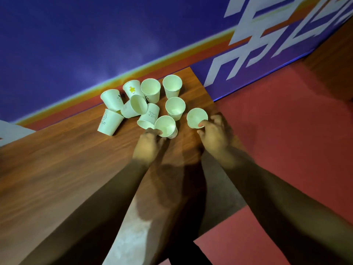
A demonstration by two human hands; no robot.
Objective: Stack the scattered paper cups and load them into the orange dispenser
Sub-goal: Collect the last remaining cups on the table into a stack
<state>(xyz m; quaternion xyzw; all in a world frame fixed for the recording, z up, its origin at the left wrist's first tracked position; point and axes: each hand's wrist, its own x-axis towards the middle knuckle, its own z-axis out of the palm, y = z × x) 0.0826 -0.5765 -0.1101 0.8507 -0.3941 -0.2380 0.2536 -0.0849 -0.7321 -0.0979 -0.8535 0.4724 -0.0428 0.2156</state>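
Note:
Several white paper cups (150, 90) are scattered on the far part of a wooden table (66, 159). Some stand upright, some lie tipped or upside down. My left hand (148, 144) grips an upright cup (165, 127) at its near rim. My right hand (214, 133) pinches the rim of another upright cup (196, 117) near the table's right edge. Another upright cup (175, 108) stands just behind these two. An orange dispenser is not in view.
The table's right edge drops to a red floor (286, 131). A blue wall (76, 44) with an orange stripe and white lettering runs behind the table. A pale object (9, 132) shows at the left edge.

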